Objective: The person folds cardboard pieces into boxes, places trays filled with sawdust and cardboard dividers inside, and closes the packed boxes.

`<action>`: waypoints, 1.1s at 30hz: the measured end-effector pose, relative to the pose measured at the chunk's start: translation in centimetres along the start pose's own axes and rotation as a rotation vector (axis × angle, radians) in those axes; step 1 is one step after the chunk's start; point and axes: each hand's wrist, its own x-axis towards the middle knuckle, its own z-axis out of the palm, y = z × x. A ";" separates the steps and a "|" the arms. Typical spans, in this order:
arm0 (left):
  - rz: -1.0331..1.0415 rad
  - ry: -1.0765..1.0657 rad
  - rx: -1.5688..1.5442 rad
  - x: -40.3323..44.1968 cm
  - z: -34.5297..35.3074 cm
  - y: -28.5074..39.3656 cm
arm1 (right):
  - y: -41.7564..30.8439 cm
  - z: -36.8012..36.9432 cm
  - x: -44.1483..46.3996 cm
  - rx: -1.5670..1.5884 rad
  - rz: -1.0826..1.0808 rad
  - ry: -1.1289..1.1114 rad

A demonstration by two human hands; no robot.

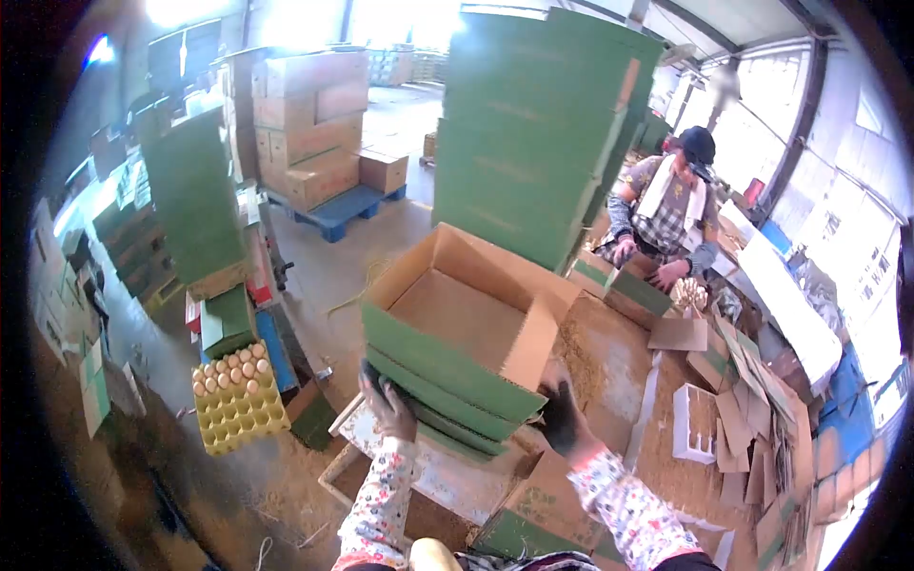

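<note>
An open-topped cardboard box [447,347], green outside and brown inside, is tilted in front of me above the work table. Nothing lies on its bare brown bottom. Layered green edges show along its lower side, and I cannot tell whether these are flaps or a second box. My left hand [388,407], in a dark glove, grips the box's near left side, its fingertips partly hidden. At the near right corner, my gloved right hand [564,419] holds the box, with some fingers behind the cardboard.
Tall green cartons [533,133] stand behind the box. A yellow tray [243,419] with several eggs [233,366] is at left. Across the sawdust-strewn table [609,371], a co-worker [671,205] handles another box [636,290]. Flattened cardboard [752,419] and a white tray [695,423] lie right.
</note>
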 end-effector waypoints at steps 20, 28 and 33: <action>-0.525 -0.905 -0.468 -21.5 9.1 16.0 | -0.4 -36.2 -35.2 -0.215 -0.815 0.915; -0.779 -1.119 -0.362 -17.9 11.8 15.9 | -2.6 -23.0 -34.7 -0.496 -0.885 1.099; -0.130 -1.503 -0.145 -21.1 8.7 26.1 | -4.0 -22.8 -33.6 -0.311 -0.925 0.852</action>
